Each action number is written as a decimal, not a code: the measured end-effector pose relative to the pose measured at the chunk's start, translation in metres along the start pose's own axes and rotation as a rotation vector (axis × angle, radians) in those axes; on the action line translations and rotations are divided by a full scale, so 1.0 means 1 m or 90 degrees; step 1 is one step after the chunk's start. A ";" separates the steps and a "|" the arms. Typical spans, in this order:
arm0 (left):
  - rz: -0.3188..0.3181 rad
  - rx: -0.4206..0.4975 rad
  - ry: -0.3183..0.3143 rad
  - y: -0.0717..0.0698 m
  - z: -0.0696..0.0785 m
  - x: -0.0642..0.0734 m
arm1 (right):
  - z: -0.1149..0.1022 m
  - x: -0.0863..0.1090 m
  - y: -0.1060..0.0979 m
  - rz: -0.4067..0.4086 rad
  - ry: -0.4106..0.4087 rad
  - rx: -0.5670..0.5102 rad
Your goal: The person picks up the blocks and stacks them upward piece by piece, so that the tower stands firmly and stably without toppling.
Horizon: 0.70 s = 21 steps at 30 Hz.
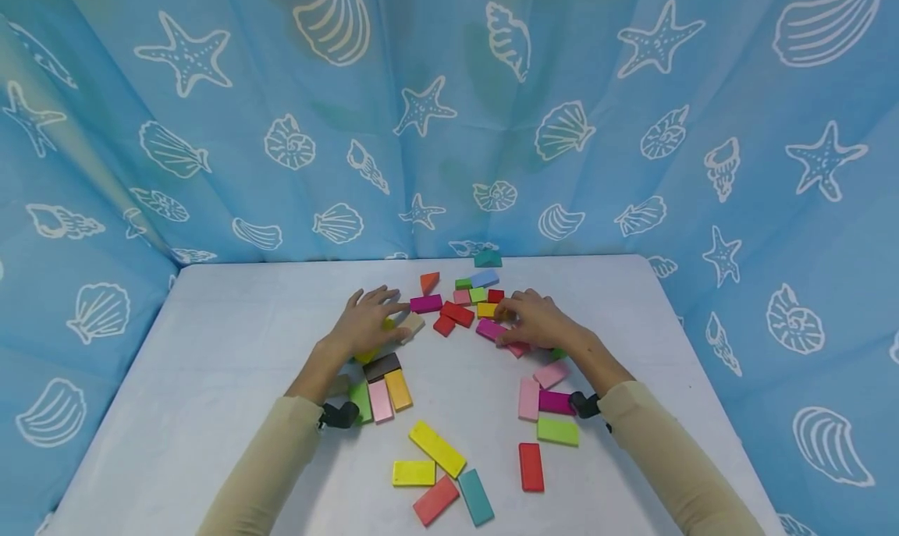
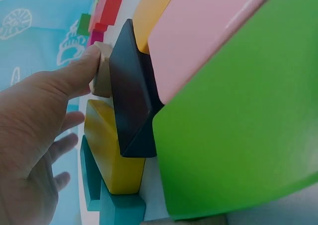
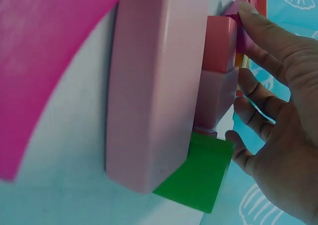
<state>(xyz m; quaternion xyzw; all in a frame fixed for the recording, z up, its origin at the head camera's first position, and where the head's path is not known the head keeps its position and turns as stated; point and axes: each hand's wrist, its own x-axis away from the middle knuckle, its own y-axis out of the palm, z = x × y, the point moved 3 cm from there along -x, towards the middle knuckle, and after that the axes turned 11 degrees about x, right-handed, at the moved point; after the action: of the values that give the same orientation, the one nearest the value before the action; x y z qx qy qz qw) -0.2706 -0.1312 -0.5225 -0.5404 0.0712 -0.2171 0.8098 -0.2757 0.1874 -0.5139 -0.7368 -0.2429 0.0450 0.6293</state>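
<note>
My left hand (image 1: 368,323) reaches in at the left of a curve of painted blocks. Its thumb touches a plain wooden block (image 2: 103,70), and the index finger stretches toward the end of a magenta block (image 1: 426,303). The other fingers are spread, with a yellow block (image 2: 112,150) and a black block (image 2: 131,96) beside them. On the opposite side, my right hand (image 1: 537,321) pinches another magenta block (image 1: 489,330) between thumb and index finger. That block lies by a yellow block (image 1: 486,310) and a coral-red block (image 3: 219,43). The right hand's remaining fingers are bent loosely.
Red blocks (image 1: 457,314) lie between the hands, with small green and pink blocks behind. A teal triangle (image 1: 488,259) stands at the back edge. Nearer me are a long yellow block (image 1: 437,448), a teal block (image 1: 476,497) and a red block (image 1: 531,467). A blue curtain (image 1: 449,169) hangs behind the table.
</note>
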 end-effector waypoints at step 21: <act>0.106 0.091 0.046 -0.004 0.027 0.012 | -0.023 0.005 -0.003 0.014 -0.030 -0.080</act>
<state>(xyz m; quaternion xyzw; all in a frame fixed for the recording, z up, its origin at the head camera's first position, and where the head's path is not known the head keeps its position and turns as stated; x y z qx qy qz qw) -0.2513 -0.1152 -0.5070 -0.4652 0.1291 -0.1730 0.8585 -0.2641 0.1692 -0.5051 -0.7761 -0.2516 0.0539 0.5757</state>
